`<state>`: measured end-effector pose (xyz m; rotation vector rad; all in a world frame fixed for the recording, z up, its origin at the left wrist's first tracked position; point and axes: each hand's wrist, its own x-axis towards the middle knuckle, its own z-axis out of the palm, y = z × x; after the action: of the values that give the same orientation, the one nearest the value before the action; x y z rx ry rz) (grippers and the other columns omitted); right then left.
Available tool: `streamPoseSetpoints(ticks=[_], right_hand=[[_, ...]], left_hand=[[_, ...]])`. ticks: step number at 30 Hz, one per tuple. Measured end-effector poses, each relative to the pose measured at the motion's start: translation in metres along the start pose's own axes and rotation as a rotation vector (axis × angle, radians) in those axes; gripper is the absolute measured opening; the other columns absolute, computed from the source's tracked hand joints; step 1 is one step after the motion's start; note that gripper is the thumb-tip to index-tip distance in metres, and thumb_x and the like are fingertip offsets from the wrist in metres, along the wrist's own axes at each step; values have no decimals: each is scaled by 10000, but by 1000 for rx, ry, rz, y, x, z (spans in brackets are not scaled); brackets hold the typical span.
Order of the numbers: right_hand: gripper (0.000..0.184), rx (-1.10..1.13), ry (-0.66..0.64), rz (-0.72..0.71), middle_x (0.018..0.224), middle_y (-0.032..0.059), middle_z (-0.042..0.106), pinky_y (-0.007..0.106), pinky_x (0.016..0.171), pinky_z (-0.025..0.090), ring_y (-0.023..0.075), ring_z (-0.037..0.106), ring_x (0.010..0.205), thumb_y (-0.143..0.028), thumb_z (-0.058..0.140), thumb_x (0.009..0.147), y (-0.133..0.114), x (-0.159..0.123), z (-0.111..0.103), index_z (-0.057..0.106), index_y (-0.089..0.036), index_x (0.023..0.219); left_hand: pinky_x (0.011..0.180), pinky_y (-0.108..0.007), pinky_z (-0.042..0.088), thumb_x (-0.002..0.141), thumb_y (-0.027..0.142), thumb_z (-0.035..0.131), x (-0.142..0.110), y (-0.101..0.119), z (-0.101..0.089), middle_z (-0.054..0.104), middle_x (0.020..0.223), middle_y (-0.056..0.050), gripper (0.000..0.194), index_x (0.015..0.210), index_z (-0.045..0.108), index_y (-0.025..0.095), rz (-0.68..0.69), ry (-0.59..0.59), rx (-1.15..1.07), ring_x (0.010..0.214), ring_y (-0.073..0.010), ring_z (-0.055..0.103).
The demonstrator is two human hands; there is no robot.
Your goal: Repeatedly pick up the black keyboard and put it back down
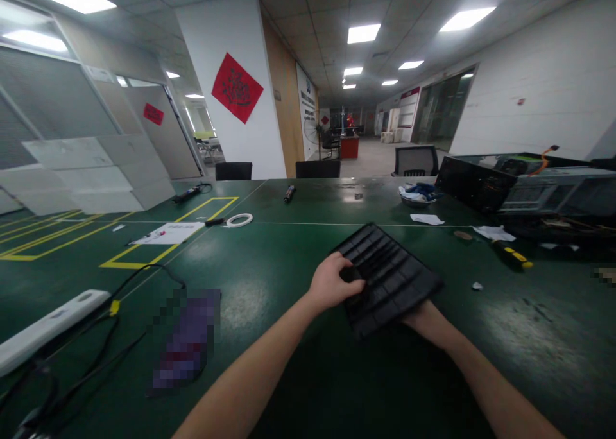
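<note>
Filling the foreground, one green table (269, 278) spreads below and around the landmark, one black ridged tray (394, 278). Well beyond the tray, three dark chairs (317, 169) stand along the table's far side. To the tray's right and farther back sits one opened computer case (568, 192). Well left of the tray lies one white power strip (52, 330). The tray itself is tilted, ridged face up, between two hands. Left of it and farther off lies one printed white sheet (168, 233). At the tray's left edge, the left hand (334, 282) curls thumb and fingers over the ridges; whether they pinch one, I cannot tell. At its near right edge, the right hand (426, 320) reaches beneath, fingers hidden, so its grip cannot be told. Beyond the tray, slightly right, stands one filled bowl (409, 201). Right of it lies one yellow-and-black tool (518, 257); beyond and left, one white ring (249, 218).
</note>
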<state>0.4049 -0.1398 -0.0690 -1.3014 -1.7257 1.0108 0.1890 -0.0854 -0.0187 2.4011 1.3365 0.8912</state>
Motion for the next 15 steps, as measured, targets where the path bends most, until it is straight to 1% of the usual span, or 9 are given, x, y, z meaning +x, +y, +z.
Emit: streamPoseSetpoints(ticks=[1,3,4,6,7,9,10,12,15], right_hand=[[491,-37,-26,9,1150,63,502,418,976,347,210,457,1090,-381,621,658,-2,1,-2,495,-226,1106],[499,-117,-77,42,1177,46,461,409,992,330,203,437,1109,-349,621,655,-6,1,-5,482,-258,1125],[490,-145,-94,66,1194,37,438,407,991,330,198,428,1116,-339,606,667,-8,1,-6,472,-276,1134],[478,-150,-110,111,1218,24,404,397,980,341,192,417,1124,-335,580,684,-11,0,-7,456,-301,1145],[478,-139,-116,124,1221,22,396,390,976,345,191,413,1125,-338,578,685,-13,0,-7,453,-302,1146],[481,-121,-125,129,1216,23,394,382,972,347,191,412,1124,-343,581,682,-14,0,-6,454,-298,1143],[482,-114,-127,126,1213,22,395,379,970,348,190,413,1122,-345,583,680,-14,0,-6,454,-297,1141],[482,-104,-132,133,1212,23,395,380,963,353,192,415,1119,-348,584,679,-15,1,-6,454,-297,1140],[483,-96,-132,154,1214,23,391,383,960,354,196,411,1123,-358,582,680,-17,1,-6,451,-300,1141]], left_hand=[[677,-246,423,642,432,594,7,-11,-12,559,829,-41,343,824,628,143,-82,47,57,772,-160,540],[653,-248,421,666,465,549,21,-42,-41,585,835,-60,353,785,635,144,-282,100,207,770,-175,557],[651,-257,422,669,477,534,26,-61,-58,599,849,-75,365,768,638,141,-387,107,294,783,-192,567],[644,-281,430,678,498,498,31,-100,-90,621,874,-110,404,760,647,131,-592,73,434,814,-237,584],[650,-295,435,676,511,488,31,-119,-105,628,887,-127,433,785,651,125,-697,51,486,841,-263,587],[677,-336,444,667,535,478,24,-153,-128,623,947,-171,504,853,649,98,-884,62,582,905,-314,573],[693,-354,447,675,533,468,19,-167,-137,615,982,-186,524,893,643,90,-948,71,603,932,-328,564],[712,-374,451,687,524,457,8,-190,-147,593,1043,-205,545,952,628,79,-1035,77,611,971,-342,548],[714,-389,458,689,512,468,-2,-207,-152,585,1054,-217,541,966,624,75,-1092,69,610,975,-353,543]])
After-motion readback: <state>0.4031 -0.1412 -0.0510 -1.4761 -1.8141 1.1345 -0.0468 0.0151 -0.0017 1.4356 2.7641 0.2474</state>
